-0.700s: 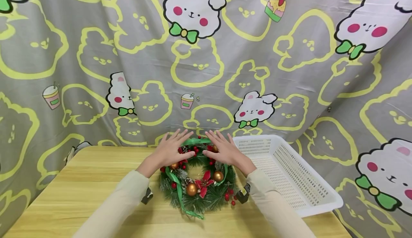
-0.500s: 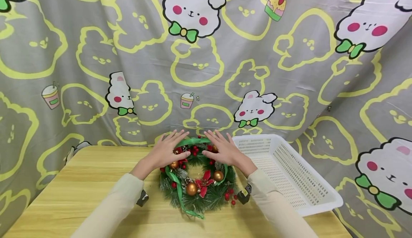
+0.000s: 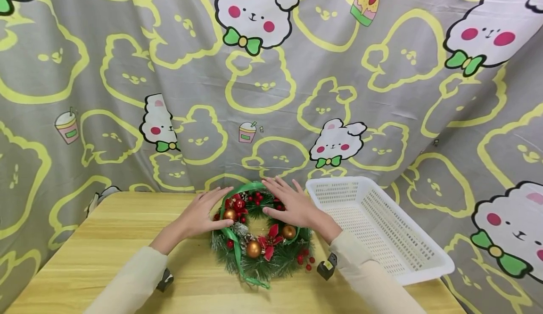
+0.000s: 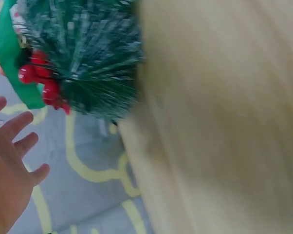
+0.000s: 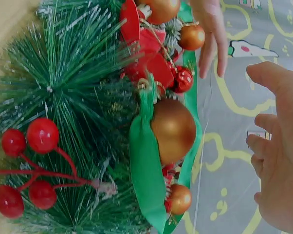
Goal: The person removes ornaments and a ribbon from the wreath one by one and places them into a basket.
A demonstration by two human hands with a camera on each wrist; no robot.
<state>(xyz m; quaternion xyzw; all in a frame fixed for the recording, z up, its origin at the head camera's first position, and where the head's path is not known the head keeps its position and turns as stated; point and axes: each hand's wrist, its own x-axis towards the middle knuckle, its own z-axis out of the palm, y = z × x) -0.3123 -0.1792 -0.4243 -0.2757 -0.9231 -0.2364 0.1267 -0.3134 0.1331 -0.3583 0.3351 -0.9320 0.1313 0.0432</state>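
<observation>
A Christmas wreath [image 3: 271, 266] of green bristly sprigs lies on the table, dressed with gold balls [image 3: 253, 249], a red flower [image 3: 270, 242], red berries [image 3: 305, 260] and a loose green ribbon [image 3: 236, 252]. My left hand [image 3: 202, 216] hovers at the wreath's left side, fingers spread; the left wrist view shows this hand [image 4: 10, 175] apart from the sprigs. Over the back right of the wreath is my right hand [image 3: 292, 205], fingers extended, hiding part of it. In the right wrist view, a gap separates the right hand [image 5: 283, 146] from the ribbon [image 5: 146, 170].
A white perforated plastic basket [image 3: 413, 223] stands on the table to the right of the wreath. The wooden table [image 3: 106, 238] meets a grey cartoon-print curtain [image 3: 191, 78] along its back edge. Black devices [image 3: 327, 267] sit under both wrists.
My left hand has drawn left and a little nearer to me, uncovering the wreath's left ornaments. The right hand has shifted only slightly. The wreath and basket stay in place.
</observation>
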